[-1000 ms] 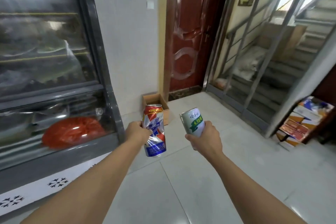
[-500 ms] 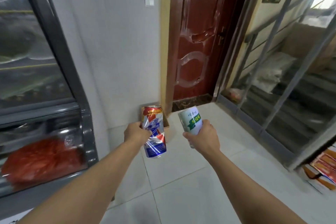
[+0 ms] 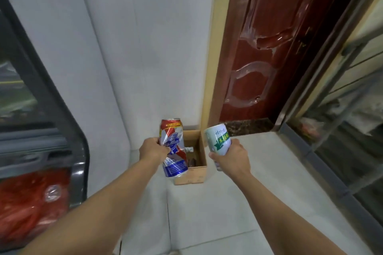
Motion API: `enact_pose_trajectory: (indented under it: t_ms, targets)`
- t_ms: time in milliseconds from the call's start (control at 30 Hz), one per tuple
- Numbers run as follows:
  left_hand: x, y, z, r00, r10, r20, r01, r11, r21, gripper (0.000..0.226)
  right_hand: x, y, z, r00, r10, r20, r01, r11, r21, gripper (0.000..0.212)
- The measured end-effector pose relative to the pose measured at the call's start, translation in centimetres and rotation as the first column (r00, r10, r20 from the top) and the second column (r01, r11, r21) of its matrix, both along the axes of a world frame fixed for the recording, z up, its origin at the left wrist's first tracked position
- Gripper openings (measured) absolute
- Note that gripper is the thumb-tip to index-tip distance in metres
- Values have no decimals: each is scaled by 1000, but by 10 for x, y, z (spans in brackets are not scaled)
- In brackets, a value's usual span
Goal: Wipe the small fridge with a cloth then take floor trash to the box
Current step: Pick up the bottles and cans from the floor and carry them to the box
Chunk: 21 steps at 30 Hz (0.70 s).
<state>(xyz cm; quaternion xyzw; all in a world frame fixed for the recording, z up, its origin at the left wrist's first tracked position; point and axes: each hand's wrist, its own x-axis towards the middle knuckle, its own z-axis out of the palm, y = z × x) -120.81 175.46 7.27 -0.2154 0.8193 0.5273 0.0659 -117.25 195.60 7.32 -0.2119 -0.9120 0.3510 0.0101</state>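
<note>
Risk of a miss at the small cardboard box [image 3: 191, 176] on the floor by the wall: left hand [image 3: 152, 149] gripping a dented red-and-blue can [image 3: 173, 148], right hand [image 3: 233, 156] a white-and-green can [image 3: 218, 141], both well short, liable to bounce off the rim if tossed.

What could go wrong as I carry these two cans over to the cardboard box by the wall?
The cardboard box is small and already holds some trash, so a tossed can may bounce out or miss.
The red, white and blue can in your left hand is tall and dented; held tilted, any leftover liquid could drip onto the tiled floor.
The white and green can sits high in your right hand, so it might slip.
</note>
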Motion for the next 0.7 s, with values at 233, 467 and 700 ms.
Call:
enact_pose_trajectory:
  t_ms: [233,467,700]
  targets:
    - [-140,23,-31,996,-64,62,65,998,-12,31,-134,18,-20,997,-35,70,35,999,2,67]
    - [-238,45,-69,992,-30,123,32,999,-15,34,-248,38,-57,988,1,157,6,999,-45,67]
    - [-330,71,-133,966,87,242,-67,994,-90,24,-367,59,-125,958,138,251,-113,987,-110,62]
